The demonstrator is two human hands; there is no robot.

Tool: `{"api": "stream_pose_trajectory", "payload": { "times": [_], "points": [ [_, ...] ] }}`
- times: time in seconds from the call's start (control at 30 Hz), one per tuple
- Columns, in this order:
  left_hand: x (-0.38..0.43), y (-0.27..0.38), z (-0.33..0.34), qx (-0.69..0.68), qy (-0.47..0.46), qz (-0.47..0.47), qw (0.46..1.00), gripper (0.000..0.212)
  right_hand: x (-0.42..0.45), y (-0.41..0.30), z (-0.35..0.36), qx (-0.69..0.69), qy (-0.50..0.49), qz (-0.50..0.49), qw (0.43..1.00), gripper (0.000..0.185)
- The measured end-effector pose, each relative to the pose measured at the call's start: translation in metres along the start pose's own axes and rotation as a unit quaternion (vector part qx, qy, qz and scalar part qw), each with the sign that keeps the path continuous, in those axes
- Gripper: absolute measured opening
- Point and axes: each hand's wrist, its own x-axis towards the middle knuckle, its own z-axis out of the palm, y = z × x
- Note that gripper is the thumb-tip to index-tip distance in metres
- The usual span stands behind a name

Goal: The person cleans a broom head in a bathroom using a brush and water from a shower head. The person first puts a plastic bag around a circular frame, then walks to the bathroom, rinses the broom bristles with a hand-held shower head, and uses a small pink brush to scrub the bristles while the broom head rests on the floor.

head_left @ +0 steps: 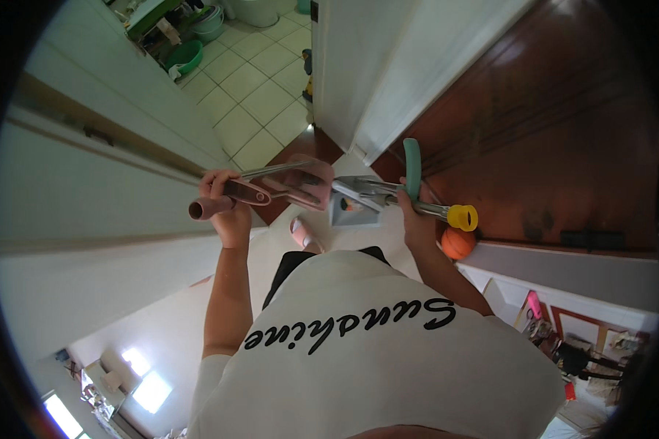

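In my left hand [225,203] are pink handles [247,193], one ending in a hollow round tip, along with a metal rod. A translucent pink flat blade [307,184] extends beyond them to the right; how the parts join is hard to tell. My right hand [416,211] grips metal poles [433,209] with a yellow end cap [463,218] and a green curved grip [412,164]. A grey, pan-like head [358,187] lies toward the pink blade. Below it is a grey tray-like pan [356,217] with small orange and dark matter inside.
An orange ball [458,243] rests by the reddish-brown door [527,148] on the right. Ahead, a doorway opens onto a tiled floor [252,88] with a green basin [185,57] and bucket [208,26]. A white wall [99,186] stands at left. My pink slipper [298,233] shows below.
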Motion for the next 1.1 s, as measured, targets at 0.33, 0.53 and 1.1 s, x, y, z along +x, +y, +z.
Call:
{"api": "stream_pose_trajectory", "payload": {
  "times": [0.33,0.53,1.1],
  "points": [
    [0.161,-0.063,0.038,0.035,0.045,0.027,0.998,0.019,0.112,-0.032,0.123,-0.055,-0.141,-0.018,0.988,0.03],
    [0.216,-0.102,0.029,0.078,0.11,-0.026,0.991,0.015,0.204,-0.04,0.19,-0.041,-0.269,0.008,0.962,0.028],
    [0.336,-0.224,0.059,-0.058,0.184,-0.059,0.979,0.018,0.438,-0.073,0.331,-0.061,-0.265,-0.114,0.956,0.026]
  ]
}}
